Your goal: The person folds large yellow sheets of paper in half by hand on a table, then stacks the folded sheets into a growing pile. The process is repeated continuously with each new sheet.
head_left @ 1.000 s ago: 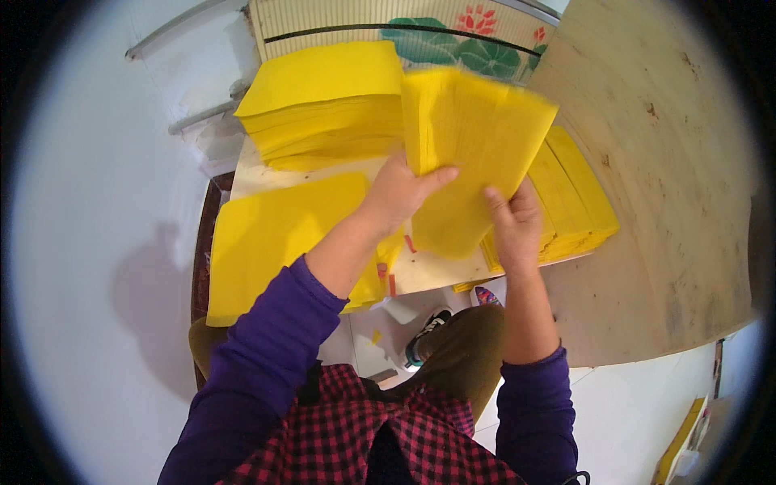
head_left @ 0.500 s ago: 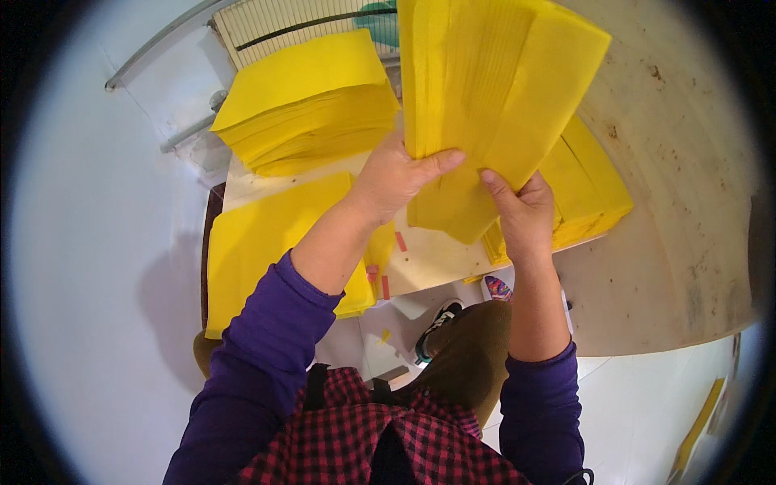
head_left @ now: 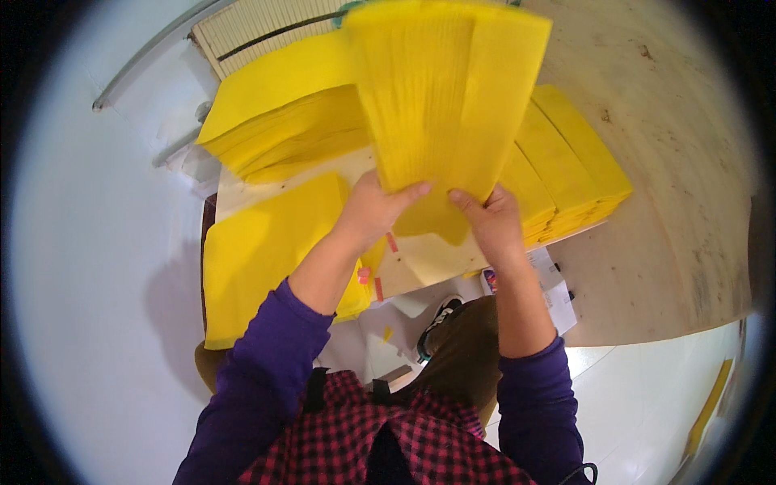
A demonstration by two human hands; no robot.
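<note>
Raised above the table is a bundle of thin yellow sheets [head_left: 444, 97], fanned in narrow folds and slightly blurred. My left hand [head_left: 370, 208] is closed on its lower left edge, thumb on the near face. At the lower right, my right hand [head_left: 495, 225] pinches the same bundle, its thumb also in front. The fingers behind the bundle are mostly hidden. To the left lies a flat yellow stack [head_left: 271, 255], with a taller yellow stack [head_left: 283, 133] beyond it. Another yellow stack [head_left: 570, 166] rests on the right, partly covered by the bundle.
The stacks lie on a pale wooden table [head_left: 416, 267] with small red strips [head_left: 378, 288] near its front edge. A broad curved wooden board [head_left: 655, 250] extends on the right. Behind is a ribbed cream panel [head_left: 263, 36]. White papers [head_left: 554, 295] show below the right stack.
Both hands have shifted left and slightly nearer with the bundle. It stands more upright and covers less of the right stack. The grips look much the same.
</note>
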